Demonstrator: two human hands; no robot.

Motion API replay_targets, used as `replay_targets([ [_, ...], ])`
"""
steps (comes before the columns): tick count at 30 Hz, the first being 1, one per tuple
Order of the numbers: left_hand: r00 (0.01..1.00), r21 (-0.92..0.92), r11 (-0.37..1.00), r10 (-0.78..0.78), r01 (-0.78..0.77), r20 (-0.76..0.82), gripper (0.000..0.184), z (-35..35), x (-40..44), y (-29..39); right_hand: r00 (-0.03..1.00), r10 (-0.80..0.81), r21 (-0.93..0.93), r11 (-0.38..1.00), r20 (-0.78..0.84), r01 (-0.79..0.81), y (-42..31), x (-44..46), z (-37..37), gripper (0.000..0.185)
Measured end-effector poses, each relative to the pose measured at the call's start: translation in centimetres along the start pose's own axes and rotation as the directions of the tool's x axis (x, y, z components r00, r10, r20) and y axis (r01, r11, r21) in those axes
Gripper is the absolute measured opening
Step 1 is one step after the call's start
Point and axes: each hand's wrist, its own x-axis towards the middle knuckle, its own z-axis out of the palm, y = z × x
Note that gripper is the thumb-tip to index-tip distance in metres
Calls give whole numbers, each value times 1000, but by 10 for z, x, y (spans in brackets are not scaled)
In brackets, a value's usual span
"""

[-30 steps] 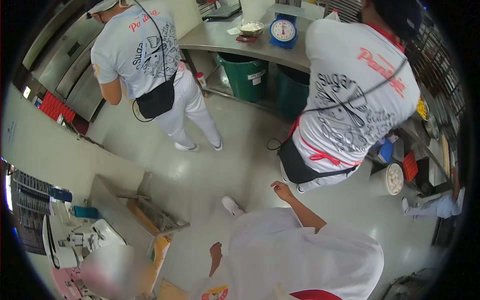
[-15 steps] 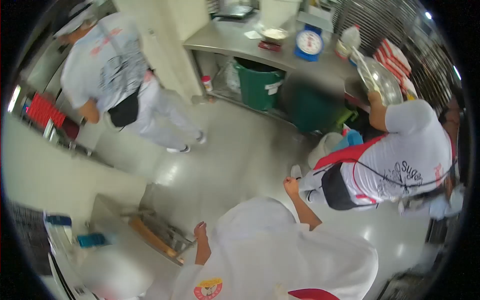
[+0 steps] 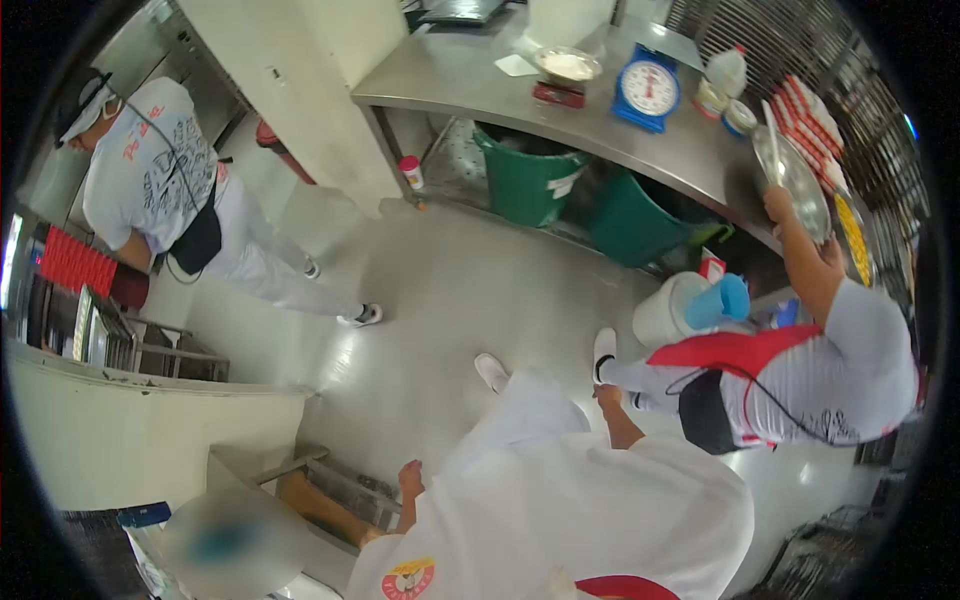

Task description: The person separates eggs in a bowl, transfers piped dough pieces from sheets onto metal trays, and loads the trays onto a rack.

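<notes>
My left hand (image 3: 411, 478) hangs beside my white garment, close to a metal stand (image 3: 300, 465); its fingers look curled, and whether anything is in them is too small to tell. On the other side, my right hand (image 3: 607, 396) is low near a co-worker's white shoe (image 3: 605, 350), its fingers partly bent and their contents unclear. The co-worker (image 3: 860, 350) at the right has both hands at a metal bowl (image 3: 795, 185) on the steel table (image 3: 450, 75). That table also bears a blue dial scale (image 3: 646, 88) and a small bowl of white powder (image 3: 568, 66) on a red scale.
Another person (image 3: 165, 190) stands at the left by red trays (image 3: 77, 261). Green bins (image 3: 530, 180) are under the table. A white bucket (image 3: 665, 312) and blue pitcher (image 3: 722, 301) stand beside the right co-worker. A wall edge (image 3: 200, 390) is at the lower left.
The steel table appears nearer and larger. The right co-worker has shifted to the view's right, and the bowl has come into view. The left person has moved further left. Both my hands have swung.
</notes>
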Motion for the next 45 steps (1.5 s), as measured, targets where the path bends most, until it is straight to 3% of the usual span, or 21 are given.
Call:
replay_targets([
  [1,892,426,787,428,-447,145,34,-9,11,-2,994,28,92,995,102,-38,3,19,9,35],
  [2,899,421,799,418,-430,126,34,-11,24,2,997,-64,99,993,46,59,-5,46,21,34],
  [4,981,-87,988,110,-125,-162,35,-21,48,31,967,-246,81,965,-70,251,5,122,63,32],
  [6,891,-468,840,-405,275,-204,33,-42,66,93,946,-287,-104,956,-150,274,-61,122,35,19],
  [9,763,-386,808,-568,445,-310,33,-65,105,143,921,-327,-220,934,-214,281,-162,114,0,9],
  [11,646,-313,756,-654,575,-393,34,-76,123,152,967,-219,-3,975,-133,220,-226,113,-12,18],
  [15,482,-265,669,-706,694,-519,39,-89,148,135,896,-425,-177,899,-127,401,-299,176,33,22],
  [20,293,-319,414,-884,852,-365,39,-80,133,70,732,-679,380,693,59,613,-355,232,101,29],
  [21,279,-367,379,-913,849,-297,39,-75,130,52,716,-695,378,682,69,626,-385,218,106,29],
  [22,270,-409,342,-936,846,-224,40,-71,128,28,735,-675,28,738,69,675,-414,183,102,29],
  [23,258,-427,328,-942,842,-214,40,-68,129,-2,751,-658,-328,698,56,636,-440,161,105,30],
  [24,408,-356,494,-865,793,-291,42,-67,130,-27,740,-669,-341,681,69,648,-459,155,116,30],
  [27,524,-481,659,-751,578,-401,48,-106,150,-24,800,-588,-116,792,119,599,-497,151,145,29],
  [31,269,-926,360,-908,112,-320,60,-234,212,24,737,-672,-48,736,69,675,-573,121,176,28],
  [33,189,-788,599,-765,-143,-616,64,-281,241,-13,681,-730,-33,681,56,732,-609,113,191,27],
  [35,-93,-760,649,-758,-15,-646,72,-408,252,75,582,-810,288,542,-71,789,-641,136,209,25],
  [37,-305,-545,705,-452,453,-838,85,-462,267,39,567,-821,155,553,-65,818,-685,137,211,25],
  [39,-436,-485,737,-284,470,-854,92,-544,267,101,535,-844,27,534,-41,845,-729,146,219,25],
  [41,-444,-388,762,-148,519,-884,105,-583,277,66,528,-848,-20,529,-33,848,-767,177,241,32],
  [43,-539,-462,778,-192,426,-820,113,-609,309,90,382,-924,-427,333,32,841,-789,247,274,31],
  [45,-544,-554,687,-269,471,-795,115,-604,313,84,603,-790,-70,599,107,797,-842,174,269,32],
])
